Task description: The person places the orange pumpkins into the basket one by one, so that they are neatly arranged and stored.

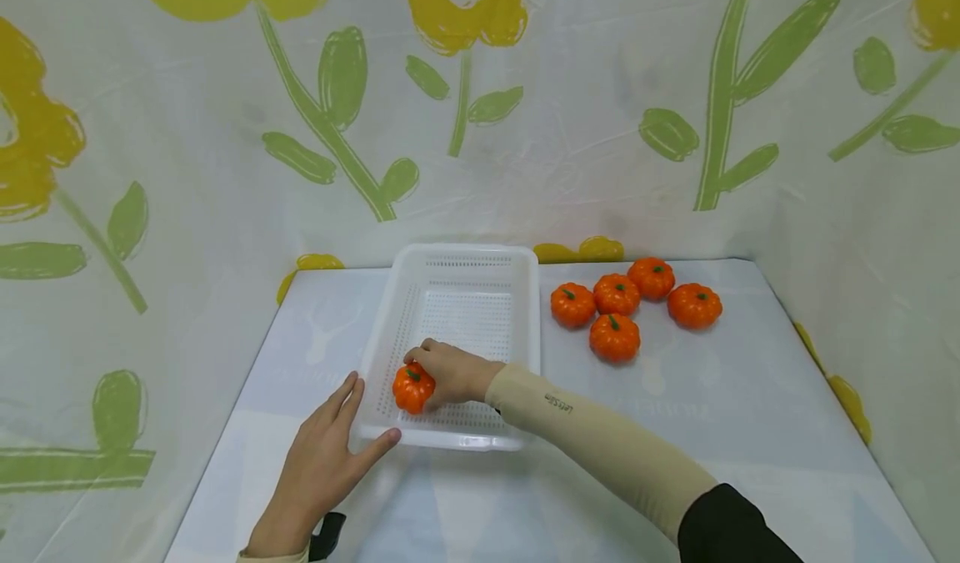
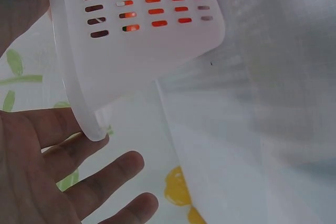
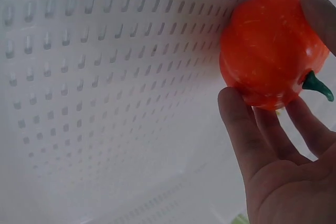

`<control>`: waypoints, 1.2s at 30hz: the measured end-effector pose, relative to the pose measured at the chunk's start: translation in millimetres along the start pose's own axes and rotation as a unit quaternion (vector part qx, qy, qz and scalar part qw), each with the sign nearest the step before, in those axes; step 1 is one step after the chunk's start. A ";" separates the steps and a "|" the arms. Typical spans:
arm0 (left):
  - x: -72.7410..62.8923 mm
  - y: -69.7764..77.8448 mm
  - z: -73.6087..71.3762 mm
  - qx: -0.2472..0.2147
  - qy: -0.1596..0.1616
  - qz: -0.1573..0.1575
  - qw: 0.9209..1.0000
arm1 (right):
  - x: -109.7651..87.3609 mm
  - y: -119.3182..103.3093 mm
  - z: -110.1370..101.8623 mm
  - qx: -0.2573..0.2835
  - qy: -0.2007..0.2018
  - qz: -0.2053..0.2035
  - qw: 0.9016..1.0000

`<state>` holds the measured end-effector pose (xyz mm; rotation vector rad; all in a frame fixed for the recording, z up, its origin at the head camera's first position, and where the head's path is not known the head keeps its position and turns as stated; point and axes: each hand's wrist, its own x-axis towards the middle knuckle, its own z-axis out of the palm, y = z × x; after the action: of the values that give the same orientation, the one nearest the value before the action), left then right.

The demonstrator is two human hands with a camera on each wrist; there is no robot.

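A white perforated basket (image 1: pixel 525 296) stands in the middle of the table. Inside its near left corner my right hand (image 1: pixel 450 371) grips a small orange pumpkin (image 1: pixel 412 388) with a green stem. In the right wrist view the pumpkin (image 3: pixel 268 45) sits between my fingers (image 3: pixel 247 129) and thumb against the basket's holed wall (image 3: pixel 105 77). My left hand (image 1: pixel 330 454) lies open, its straight fingers against the basket's near left corner (image 2: pixel 89 124). Orange shows through the wall's holes (image 2: pixel 152 11) in the left wrist view.
Several more orange pumpkins (image 1: pixel 615 336) lie in a cluster on the table to the right of the basket. A white cloth with yellow flowers and green leaves (image 1: pixel 341 71) walls in the table on three sides.
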<state>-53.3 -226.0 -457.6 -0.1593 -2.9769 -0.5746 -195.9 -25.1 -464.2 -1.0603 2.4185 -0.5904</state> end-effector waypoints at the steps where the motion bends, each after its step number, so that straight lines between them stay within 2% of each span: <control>1: 0.0 0.2 -0.2 -0.001 0.000 0.001 1.000 | 0.1 -0.4 0.4 -0.001 0.000 0.000 1.000; 9: -0.2 1.2 -1.2 -0.004 0.006 0.006 1.000 | 0.7 -4.8 1.0 -0.028 0.002 -0.001 1.000; 24: 0.1 2.4 -2.0 -0.001 0.000 0.002 1.000 | 0.1 -4.3 1.7 -0.033 -0.003 0.004 0.999; 29: -0.4 1.9 -0.4 -0.004 0.003 0.004 1.000 | -2.9 -4.1 -4.4 -0.033 0.001 -0.004 0.999; 36: -1.0 2.0 -0.3 -0.001 0.004 0.004 1.000 | -11.3 -4.7 -18.6 -0.001 0.015 -0.012 1.000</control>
<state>-52.0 -224.4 -456.8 -0.1699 -2.9661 -0.5767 -196.3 -15.6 -444.1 -1.0905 2.4364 -0.6162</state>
